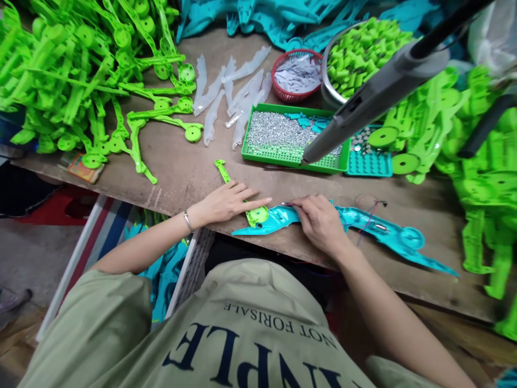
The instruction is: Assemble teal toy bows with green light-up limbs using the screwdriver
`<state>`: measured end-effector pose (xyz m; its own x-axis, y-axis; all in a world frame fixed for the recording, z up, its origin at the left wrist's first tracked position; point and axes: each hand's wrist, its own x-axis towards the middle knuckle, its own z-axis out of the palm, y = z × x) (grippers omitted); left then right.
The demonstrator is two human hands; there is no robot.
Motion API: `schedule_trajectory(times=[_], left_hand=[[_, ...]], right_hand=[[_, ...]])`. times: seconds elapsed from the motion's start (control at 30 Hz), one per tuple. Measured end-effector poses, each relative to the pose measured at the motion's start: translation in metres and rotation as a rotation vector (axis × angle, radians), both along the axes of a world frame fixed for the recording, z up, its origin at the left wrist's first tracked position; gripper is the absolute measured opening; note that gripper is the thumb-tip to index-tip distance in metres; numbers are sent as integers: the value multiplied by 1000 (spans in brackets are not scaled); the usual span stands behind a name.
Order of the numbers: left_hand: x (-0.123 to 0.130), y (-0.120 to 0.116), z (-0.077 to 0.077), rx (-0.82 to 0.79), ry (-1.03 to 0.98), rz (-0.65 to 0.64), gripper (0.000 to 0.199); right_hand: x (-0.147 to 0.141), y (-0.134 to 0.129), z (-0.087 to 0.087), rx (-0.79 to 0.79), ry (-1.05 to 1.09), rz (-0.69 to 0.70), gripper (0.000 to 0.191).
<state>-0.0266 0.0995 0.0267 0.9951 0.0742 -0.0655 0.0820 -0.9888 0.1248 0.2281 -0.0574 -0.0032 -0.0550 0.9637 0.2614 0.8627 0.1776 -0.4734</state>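
A long blue plastic shell [278, 218] lies along the table's front edge, its hollow side up, with thin wires near its right part. At its left end is a green plastic part with a round disc [257, 216]. My left hand [228, 202] rests over this green part, fingers spread, the index finger reaching toward the shell. My right hand [321, 221] is over the middle of the shell, its fingers pinched on a small, thin metallic item [287, 204] that I cannot make out clearly.
Green parts [60, 70] are heaped at the left and more [480, 183] at the right. A green tray [294, 161] of screws, a red basket [297, 97] and a metal bowl [326, 70] stand behind. A grey tool [363, 99] hangs above the tray.
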Motion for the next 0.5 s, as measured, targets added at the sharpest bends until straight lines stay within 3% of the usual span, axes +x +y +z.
schedule_trajectory(times=[0.23,0.33,0.5], left_hand=[[-16,-18,8,-192,-183,54,70],[-20,-36,7,-173,-236,99,85],[-19,-57,2,-80,-241,225,84]], right_hand=[[-1,-1,1,18,6,6,28],[0,-1,2,21,10,11,26],[1,-3,2,-16,12,7,27]])
